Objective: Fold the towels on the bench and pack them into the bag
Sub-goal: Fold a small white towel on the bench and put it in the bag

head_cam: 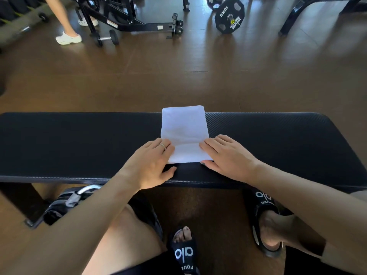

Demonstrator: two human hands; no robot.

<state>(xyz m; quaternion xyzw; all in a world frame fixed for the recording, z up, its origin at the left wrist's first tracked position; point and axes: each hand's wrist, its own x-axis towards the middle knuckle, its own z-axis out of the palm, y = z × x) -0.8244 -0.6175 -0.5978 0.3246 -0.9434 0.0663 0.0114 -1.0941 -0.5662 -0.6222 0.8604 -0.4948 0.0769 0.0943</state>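
A white towel (184,132), folded into a narrow strip, lies across the black padded bench (79,143), its far end hanging a little past the bench's far edge. My left hand (153,161) rests flat on the towel's near left corner, fingers on the cloth. My right hand (226,155) presses flat on the near right corner. A fold line crosses the towel between my fingertips. A dark bag (65,203) with a silver carabiner sits on the floor under the bench at the left, partly hidden by my left arm.
Brown floor stretches beyond the bench. Far off stand a black machine frame (127,18), a small dumbbell (107,38) and a 10 kg plate (229,15). Another person's legs (67,34) are at the far left. My sandalled feet (184,253) are below the bench.
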